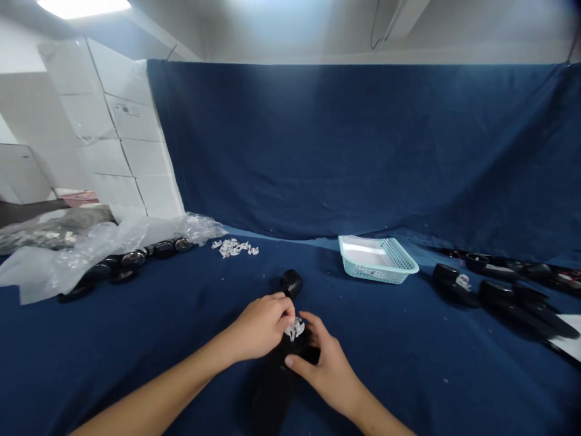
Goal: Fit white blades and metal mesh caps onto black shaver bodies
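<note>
A long black plastic housing (272, 387) lies on the blue cloth in front of me, its lower end running toward the camera. At its upper end sits a small white plastic piece (296, 329) with curved prongs. My left hand (261, 324) is closed, fingertips pinched on the left edge of that white piece. My right hand (324, 363) grips the housing from the right, thumb near and fingers on the far side, partly hidden. Just beyond the left hand rests a glossy black rounded part (291, 283).
A pile of white plastic pieces (233, 247) lies further back. A light-blue basket (376, 274) with white inside stands back right. Black housings (454, 284) lie at right. Black round parts (134, 258) and plastic wrap (68, 260) are at left, near stacked white boxes (140, 157). A blue curtain (340, 145) hangs behind.
</note>
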A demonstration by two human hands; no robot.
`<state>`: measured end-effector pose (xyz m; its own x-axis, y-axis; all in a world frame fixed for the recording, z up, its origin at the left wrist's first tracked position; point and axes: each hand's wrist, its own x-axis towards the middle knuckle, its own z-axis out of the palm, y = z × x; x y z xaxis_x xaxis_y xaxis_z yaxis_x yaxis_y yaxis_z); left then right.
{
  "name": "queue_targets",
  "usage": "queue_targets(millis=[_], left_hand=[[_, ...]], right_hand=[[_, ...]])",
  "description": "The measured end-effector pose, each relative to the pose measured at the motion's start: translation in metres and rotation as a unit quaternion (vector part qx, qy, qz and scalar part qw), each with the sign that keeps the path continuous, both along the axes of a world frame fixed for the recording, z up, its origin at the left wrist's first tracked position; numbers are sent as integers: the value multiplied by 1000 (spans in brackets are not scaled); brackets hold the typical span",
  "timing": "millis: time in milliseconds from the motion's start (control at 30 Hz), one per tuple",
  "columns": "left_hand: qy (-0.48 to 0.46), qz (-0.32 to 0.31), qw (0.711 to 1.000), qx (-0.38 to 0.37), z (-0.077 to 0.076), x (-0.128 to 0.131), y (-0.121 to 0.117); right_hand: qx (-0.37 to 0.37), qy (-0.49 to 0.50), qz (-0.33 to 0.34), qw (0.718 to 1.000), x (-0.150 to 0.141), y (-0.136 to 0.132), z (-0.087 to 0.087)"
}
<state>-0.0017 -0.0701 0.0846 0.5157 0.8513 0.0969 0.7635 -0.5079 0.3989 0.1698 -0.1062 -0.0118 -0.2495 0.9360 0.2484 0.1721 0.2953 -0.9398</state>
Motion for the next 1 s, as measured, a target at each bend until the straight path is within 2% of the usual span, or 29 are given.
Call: queue_targets(millis=[367,667,1000], left_hand=[[-15,-4,1000,0,-3,0,0],[-23,6,1000,9,7,0,-5],[-6,-2,1000,16,-2,1,-6]], right_hand=[[-7,2,2,1000,0,0,-1],[-5,11,8,1000,-1,1,-1],[-2,6,1,1000,0,0,1]])
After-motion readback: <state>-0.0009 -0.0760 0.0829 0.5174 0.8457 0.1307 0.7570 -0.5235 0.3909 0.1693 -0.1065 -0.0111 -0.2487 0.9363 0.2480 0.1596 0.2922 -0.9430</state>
